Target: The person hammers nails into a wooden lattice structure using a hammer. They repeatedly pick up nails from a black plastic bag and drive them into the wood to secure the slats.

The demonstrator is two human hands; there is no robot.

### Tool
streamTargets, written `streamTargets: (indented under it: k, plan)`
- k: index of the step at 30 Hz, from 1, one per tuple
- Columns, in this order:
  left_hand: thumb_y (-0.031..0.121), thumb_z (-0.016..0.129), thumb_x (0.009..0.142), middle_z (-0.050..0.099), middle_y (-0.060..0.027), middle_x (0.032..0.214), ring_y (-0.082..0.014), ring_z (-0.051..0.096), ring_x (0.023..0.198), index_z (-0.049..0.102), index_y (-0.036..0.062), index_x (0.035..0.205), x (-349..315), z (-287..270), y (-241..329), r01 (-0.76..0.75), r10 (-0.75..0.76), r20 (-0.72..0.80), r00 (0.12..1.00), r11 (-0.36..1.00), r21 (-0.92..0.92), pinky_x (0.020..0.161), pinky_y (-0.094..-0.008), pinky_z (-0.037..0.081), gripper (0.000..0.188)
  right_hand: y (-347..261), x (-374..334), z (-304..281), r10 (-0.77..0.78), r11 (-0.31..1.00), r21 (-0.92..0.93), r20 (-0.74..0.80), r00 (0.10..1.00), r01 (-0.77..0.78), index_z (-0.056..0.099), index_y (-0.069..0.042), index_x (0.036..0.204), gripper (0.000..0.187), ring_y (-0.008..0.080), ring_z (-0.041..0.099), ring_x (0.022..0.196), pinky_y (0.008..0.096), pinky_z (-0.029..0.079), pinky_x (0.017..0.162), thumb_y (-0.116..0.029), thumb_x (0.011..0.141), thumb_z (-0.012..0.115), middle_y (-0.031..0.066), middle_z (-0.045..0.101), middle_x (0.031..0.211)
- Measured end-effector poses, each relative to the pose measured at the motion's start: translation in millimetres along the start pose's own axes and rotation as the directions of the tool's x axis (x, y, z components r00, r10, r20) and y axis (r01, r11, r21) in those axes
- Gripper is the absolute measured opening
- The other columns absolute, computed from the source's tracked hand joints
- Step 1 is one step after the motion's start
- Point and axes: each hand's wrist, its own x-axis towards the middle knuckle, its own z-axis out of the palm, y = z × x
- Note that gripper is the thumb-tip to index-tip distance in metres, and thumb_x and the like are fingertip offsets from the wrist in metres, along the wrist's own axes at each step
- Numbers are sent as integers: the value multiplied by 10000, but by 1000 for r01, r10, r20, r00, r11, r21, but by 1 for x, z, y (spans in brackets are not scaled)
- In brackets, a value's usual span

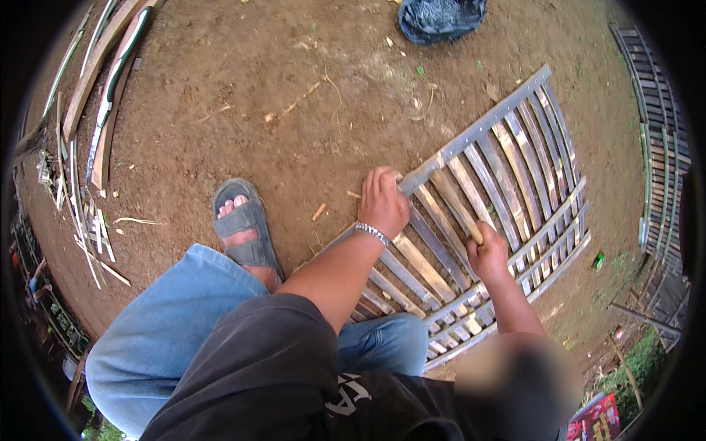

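Observation:
A slatted bamboo panel (507, 192) lies slantwise on the ground, its many split slats joined to a long grey rail (485, 121) on the far side and to several thin rails on the near side. My left hand (384, 200), with a chain bracelet at the wrist, is closed over the far rail; what its fingertips pinch is hidden. In my right hand (488, 250) is a wooden handle (457, 206), apparently a hammer's, lying over the slats and pointing to the far rail. Its head is hard to make out.
My sandalled foot (246, 224) rests on the dirt left of the panel. Wooden boards (92, 73), a long saw-like tool (110, 92) and bamboo strips (92, 235) lie at far left. A black plastic bag (441, 18) sits at the top. Another slatted panel (658, 140) stands at right.

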Motion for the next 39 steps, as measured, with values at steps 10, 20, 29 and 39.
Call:
streamTargets:
  k: [10, 20, 29, 39]
  plan:
    - [-23, 536, 795, 549, -243, 1115, -446, 547, 1046, 474, 8, 1114, 1, 0, 2, -2, 2, -33, 999, 1000, -15, 954, -525, 446, 326, -10, -40, 33, 446, 847, 383, -134, 885, -369, 593, -51, 1028, 186, 218, 627, 660, 365, 523, 641, -75, 873, 693, 94, 626, 760]
    - [61, 595, 859, 593, -214, 1133, -388, 590, 1049, 572, -10, 1195, 10, -11, 9, 81, -75, 127, 989, 996, -47, 979, -477, 468, 345, -51, -87, 100, 894, 136, 985, -75, 443, -108, 521, -54, 1045, 127, 135, 544, 568, 277, 487, 533, -17, 959, 606, 51, 575, 795]
    - [360, 677, 929, 721, -241, 1125, -362, 701, 1039, 692, 33, 1240, 95, -30, 32, 118, -291, 785, 546, 955, 271, 948, -421, 528, 452, -31, -176, 97, 937, 65, 989, -15, 349, -133, 519, -47, 1053, 143, 144, 551, 575, 290, 491, 524, -22, 943, 606, 55, 574, 811]
    - [400, 716, 924, 743, -200, 1081, -330, 711, 978, 753, 79, 1130, 129, -12, 13, -226, -266, 897, 352, 906, 358, 913, -408, 537, 383, -55, -191, 88, 923, 17, 988, 43, 381, -153, 528, -41, 1059, 130, 144, 559, 579, 305, 494, 528, -33, 955, 606, 56, 564, 766]
